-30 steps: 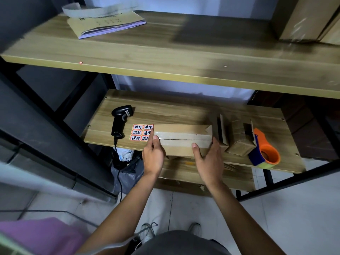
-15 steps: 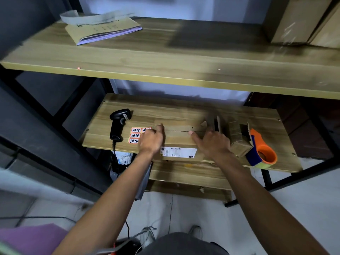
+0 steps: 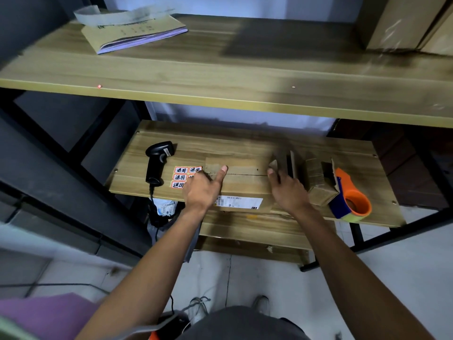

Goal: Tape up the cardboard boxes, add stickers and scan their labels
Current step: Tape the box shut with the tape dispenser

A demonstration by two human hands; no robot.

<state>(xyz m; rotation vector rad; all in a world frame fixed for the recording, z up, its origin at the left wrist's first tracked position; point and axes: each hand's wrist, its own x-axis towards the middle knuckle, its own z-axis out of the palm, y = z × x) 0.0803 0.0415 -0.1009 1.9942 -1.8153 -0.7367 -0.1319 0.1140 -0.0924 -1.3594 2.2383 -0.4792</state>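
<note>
Wooden shelving fills the view, and on the lower shelf (image 3: 220,143) we have the box (image 3: 245,182) lying lengthwise at the front edge. Its label (image 3: 239,201) is on the face turned toward us, which we judge suits a later scan. A dark seam runs along the top, and we cannot tell whether tape covers it. Our left hand (image 3: 203,190) takes the left end: the thumb lies straight across the top, touching the seam, while the other fingers bend round the end, so it grips the box. Our right hand (image 3: 286,190) meets the right end with fingers fairly straight and relaxed, one fingertip beside a raised flap. We read it as pressing rather than clasping. Holding both ends this way looks meant to steady and square the box before the next step. The stickers (image 3: 181,177) lie just left of the box, partly under our left hand, and the scanner (image 3: 158,163) rests beyond them, both close for that hand. On the right, past some small boxes (image 3: 318,190), the dispenser (image 3: 353,197) sits near the shelf's front edge, handy for our right hand should taping come next.
</note>
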